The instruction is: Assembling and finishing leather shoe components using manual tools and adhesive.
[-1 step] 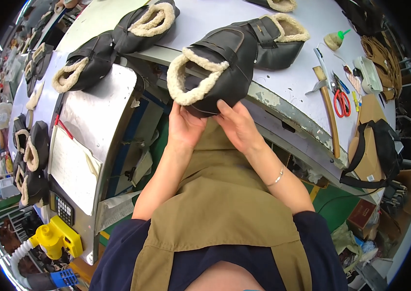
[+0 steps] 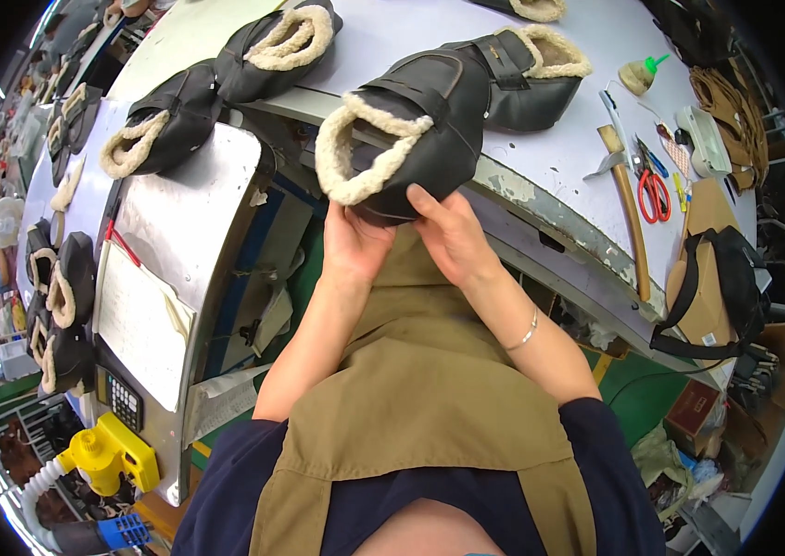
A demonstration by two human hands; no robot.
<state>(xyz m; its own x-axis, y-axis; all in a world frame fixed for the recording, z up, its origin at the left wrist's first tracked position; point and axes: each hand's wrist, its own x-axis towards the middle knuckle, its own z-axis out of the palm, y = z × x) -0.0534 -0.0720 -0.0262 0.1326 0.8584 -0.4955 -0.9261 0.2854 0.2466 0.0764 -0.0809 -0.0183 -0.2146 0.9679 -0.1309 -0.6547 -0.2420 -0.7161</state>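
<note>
- The left hand (image 2: 355, 243) and the right hand (image 2: 453, 236) both grasp the dark leather boot with a cream fleece-lined opening (image 2: 406, 134), fingers curled around its lower edge.
- That boot sits at the near edge of the pale lavender worktable (image 2: 550, 157), its fleece mouth turned toward the person's left and its underside against the hands.
- Behind it on the same table lies a second dark fleece-lined boot with a strap (image 2: 531, 74), touching the held one.
- Two more dark fleece-lined boots (image 2: 226, 83) rest on the table farther to the left, one partly overhanging the edge.
- To the right lie a wooden-handled hammer (image 2: 629, 204), red-handled scissors (image 2: 654, 190) just beside it, and a small beige bottle with a green cap (image 2: 641, 74).
- A curved sheet-metal panel (image 2: 198, 213) stands below the table on the left, with a white paper sheet (image 2: 138, 320) and a black calculator (image 2: 121, 400) near it.
- More dark boots (image 2: 59, 306) are stacked at the far left.
- A yellow plastic fitting on a white ribbed hose (image 2: 101, 454) sits low on the left.
- A black-strapped bag (image 2: 721, 287) rests at the right.
- The person wears an olive-tan apron (image 2: 420, 389) over dark blue sleeves.
</note>
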